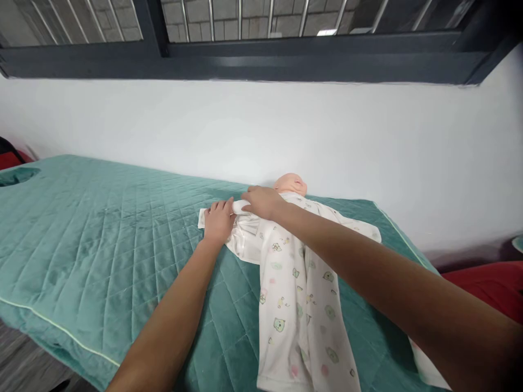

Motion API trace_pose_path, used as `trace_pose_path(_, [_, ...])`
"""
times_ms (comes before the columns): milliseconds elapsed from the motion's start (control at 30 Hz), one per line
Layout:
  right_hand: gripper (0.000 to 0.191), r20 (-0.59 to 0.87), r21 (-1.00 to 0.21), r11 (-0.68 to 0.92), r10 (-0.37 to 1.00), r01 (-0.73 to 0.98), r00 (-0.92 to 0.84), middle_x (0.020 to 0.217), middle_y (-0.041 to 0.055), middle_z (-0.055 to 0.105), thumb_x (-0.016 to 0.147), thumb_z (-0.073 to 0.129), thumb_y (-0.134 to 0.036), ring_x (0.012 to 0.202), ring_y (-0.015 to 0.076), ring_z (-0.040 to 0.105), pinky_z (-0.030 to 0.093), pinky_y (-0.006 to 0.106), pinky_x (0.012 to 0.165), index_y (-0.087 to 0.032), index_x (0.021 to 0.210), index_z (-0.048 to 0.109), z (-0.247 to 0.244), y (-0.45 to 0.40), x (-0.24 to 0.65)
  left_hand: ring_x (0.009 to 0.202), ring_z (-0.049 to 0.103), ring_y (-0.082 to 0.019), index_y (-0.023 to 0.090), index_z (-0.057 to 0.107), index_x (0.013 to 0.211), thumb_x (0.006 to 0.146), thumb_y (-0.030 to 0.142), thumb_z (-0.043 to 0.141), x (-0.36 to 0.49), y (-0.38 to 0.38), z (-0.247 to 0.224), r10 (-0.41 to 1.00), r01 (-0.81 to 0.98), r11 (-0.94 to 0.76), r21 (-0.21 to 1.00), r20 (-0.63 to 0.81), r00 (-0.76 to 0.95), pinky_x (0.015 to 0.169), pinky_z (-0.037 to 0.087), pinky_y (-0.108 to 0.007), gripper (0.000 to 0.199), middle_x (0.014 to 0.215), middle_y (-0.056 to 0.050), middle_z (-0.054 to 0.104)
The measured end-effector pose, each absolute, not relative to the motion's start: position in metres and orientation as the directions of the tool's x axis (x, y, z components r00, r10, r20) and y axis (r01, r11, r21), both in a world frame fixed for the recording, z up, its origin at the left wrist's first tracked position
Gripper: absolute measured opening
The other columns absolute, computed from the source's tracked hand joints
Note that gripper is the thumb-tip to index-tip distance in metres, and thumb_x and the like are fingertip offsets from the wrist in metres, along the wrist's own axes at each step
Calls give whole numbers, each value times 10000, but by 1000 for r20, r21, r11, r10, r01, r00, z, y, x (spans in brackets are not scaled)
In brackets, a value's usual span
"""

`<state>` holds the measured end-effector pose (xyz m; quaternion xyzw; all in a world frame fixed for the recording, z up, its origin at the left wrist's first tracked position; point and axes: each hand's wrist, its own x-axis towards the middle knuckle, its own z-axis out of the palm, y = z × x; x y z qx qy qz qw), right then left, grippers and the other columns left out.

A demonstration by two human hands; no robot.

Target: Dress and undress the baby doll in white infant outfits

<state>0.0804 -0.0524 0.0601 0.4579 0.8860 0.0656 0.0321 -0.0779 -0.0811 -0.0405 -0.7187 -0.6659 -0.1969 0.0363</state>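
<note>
A doll lies on its back on the green bed, its head toward the wall. White baby clothes with small green animal prints are spread over its body, the legs hanging toward me. To the left stretches one sleeve, its pale side showing. My left hand is closed on this sleeve near its cuff. Close beside it, my right hand grips the bunched white cloth of the same sleeve, just below the doll's head. My right forearm covers part of the doll's chest. The other sleeve lies out to the right.
Quilted green cover drapes the bed, with a face hole at its far left. Behind rises a white wall under a dark window frame. Red cloth is at the right. White fabric lies near the lower right.
</note>
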Motion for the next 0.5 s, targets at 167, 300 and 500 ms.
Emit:
trace_pose_path(167, [386, 303, 11, 555, 791, 832, -532, 1137, 86, 663, 1029, 319, -329, 1070, 219, 593, 440, 321, 894, -198, 1057, 680, 69, -70, 141, 1233, 505, -311, 234, 451, 1434, 969, 345, 453, -79, -84, -39, 938, 970, -118, 213, 344, 39, 998, 400, -449, 478, 1313, -127, 612])
trace_pose_path(300, [336, 421, -64, 402, 841, 913, -341, 1209, 108, 648, 998, 381, -305, 1135, 248, 546, 408, 344, 982, -179, 1102, 674, 56, -81, 212, 1194, 542, -299, 226, 519, 1348, 966, 321, 452, -76, -85, -39, 933, 971, -108, 214, 359, 24, 977, 407, -435, 399, 1249, -116, 638])
trace_pose_path(500, [434, 287, -89, 248, 934, 965, -213, 1379, 106, 594, 980, 374, -264, 1242, 274, 517, 374, 393, 1056, -183, 1356, 575, 7, -92, 270, 1198, 558, -275, 233, 522, 1328, 969, 301, 438, -74, -87, -41, 933, 978, -77, 195, 361, 1, 977, 408, -405, 375, 1240, -110, 644])
